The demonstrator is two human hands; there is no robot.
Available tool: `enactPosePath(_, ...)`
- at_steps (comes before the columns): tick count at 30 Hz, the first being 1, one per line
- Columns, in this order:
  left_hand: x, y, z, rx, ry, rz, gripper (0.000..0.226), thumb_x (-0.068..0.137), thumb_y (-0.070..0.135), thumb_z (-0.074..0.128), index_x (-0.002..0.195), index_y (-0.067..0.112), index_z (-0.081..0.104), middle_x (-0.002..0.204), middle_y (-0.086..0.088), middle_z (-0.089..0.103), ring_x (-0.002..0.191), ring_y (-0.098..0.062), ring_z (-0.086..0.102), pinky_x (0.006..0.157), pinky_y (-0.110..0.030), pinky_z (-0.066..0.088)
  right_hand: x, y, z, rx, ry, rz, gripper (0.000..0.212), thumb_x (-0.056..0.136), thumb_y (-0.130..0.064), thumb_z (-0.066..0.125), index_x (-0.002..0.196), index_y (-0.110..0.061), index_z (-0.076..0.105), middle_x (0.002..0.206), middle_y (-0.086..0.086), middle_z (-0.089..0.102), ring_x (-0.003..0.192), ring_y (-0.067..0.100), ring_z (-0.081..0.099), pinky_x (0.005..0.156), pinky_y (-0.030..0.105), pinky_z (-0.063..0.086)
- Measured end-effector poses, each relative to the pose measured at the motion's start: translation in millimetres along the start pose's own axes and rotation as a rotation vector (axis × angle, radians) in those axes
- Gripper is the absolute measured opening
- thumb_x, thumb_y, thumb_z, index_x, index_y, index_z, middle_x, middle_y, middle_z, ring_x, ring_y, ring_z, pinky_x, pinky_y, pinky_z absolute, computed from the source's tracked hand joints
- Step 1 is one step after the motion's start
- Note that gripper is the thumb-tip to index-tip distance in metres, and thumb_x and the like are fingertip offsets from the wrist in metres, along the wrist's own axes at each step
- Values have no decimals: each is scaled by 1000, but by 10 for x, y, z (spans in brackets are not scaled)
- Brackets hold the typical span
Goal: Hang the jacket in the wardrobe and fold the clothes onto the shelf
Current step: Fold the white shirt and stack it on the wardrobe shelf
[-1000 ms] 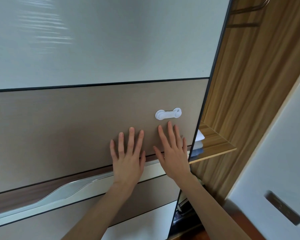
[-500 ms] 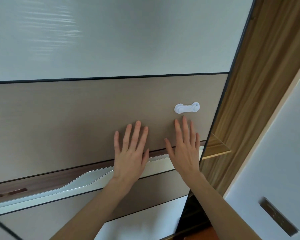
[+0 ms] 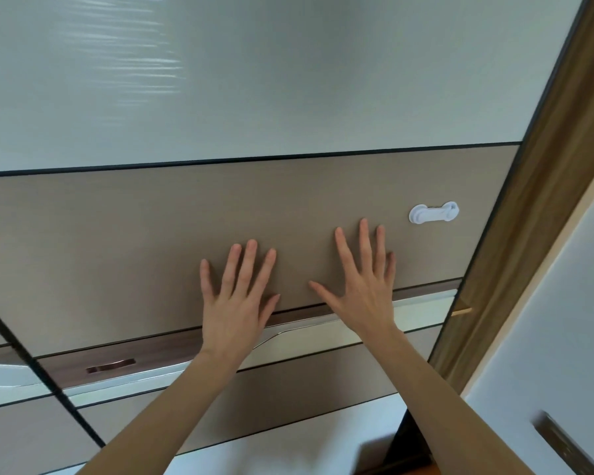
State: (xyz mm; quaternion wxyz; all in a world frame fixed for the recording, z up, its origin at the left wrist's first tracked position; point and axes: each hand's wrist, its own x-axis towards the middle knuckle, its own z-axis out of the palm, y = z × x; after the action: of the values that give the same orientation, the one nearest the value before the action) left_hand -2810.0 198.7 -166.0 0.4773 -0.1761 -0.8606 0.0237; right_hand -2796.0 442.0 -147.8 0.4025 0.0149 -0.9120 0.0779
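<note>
Wardrobe sliding door (image 3: pixel 288 214) fills almost the whole view, and your two hands lie flat on its brown middle panel. The fingers of your left hand (image 3: pixel 237 296) are straight and spread, grasping nothing, only pressing. The fingers of your right hand (image 3: pixel 360 286) are the same, released and flat against the panel, just left of the white plastic child lock (image 3: pixel 433 212). The jacket and the folded clothes are not visible now; the door hides the inside, so you cannot check them from here. Only a thin slice of the wooden wardrobe frame (image 3: pixel 542 207) and the tip of one shelf edge (image 3: pixel 462 311) show at the right.

What could go wrong, in my judgement: flat palms hold the door only by friction, so they can slip on the smooth panel and the door may stop before it meets the frame. If you push too hard, it can hit the frame and bounce back. Your right hand is the nearer one to the closing edge, so the fingers could be pinched there. A sleeve hanging out inside could also be caught, but this cannot be seen.

Count: two hands, one child lock, one long silver recessed handle (image 3: pixel 323 325) under your palms, one small slot (image 3: pixel 110 365) in the dark strip.
</note>
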Motion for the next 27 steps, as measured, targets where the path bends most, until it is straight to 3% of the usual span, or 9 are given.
enactPosePath(11, 235, 571, 209, -21, 20, 42, 77, 103, 54, 53, 166, 26, 18, 175, -6, 9, 161, -25, 10, 125, -65, 0, 60, 685, -61, -7, -29, 10, 107, 88, -78, 60, 167, -34, 3, 175, 7, -7, 161, 37, -7, 121, 70, 22)
enactPosePath(17, 319, 800, 221, -37, 12, 50, 79, 102, 50, 56, 167, 25, 17, 175, -5, 8, 161, -24, 9, 126, -63, 1, 70, 925, -148, -29, -12, 9, 104, 88, -77, 61, 167, -27, 16, 175, 9, -1, 161, 36, -3, 121, 65, 28)
enactPosePath(23, 378, 975, 121, -78, -19, 79, 83, 100, 43, 60, 167, 21, 16, 175, -7, 5, 161, -26, 10, 126, -63, 7, 71, 1076, -242, -41, -29, 29, 103, 89, -76, 60, 167, -28, 15, 176, 7, -2, 162, 34, -2, 120, 61, 33)
enactPosePath(27, 258, 885, 61, -77, -9, -14, 82, 98, 42, 60, 166, 18, 20, 174, -13, 9, 160, -32, 13, 124, -67, 6, 76, 1176, -305, -60, -71, 43, 104, 89, -76, 60, 167, -30, 10, 176, 5, -6, 162, 32, -5, 122, 61, 30)
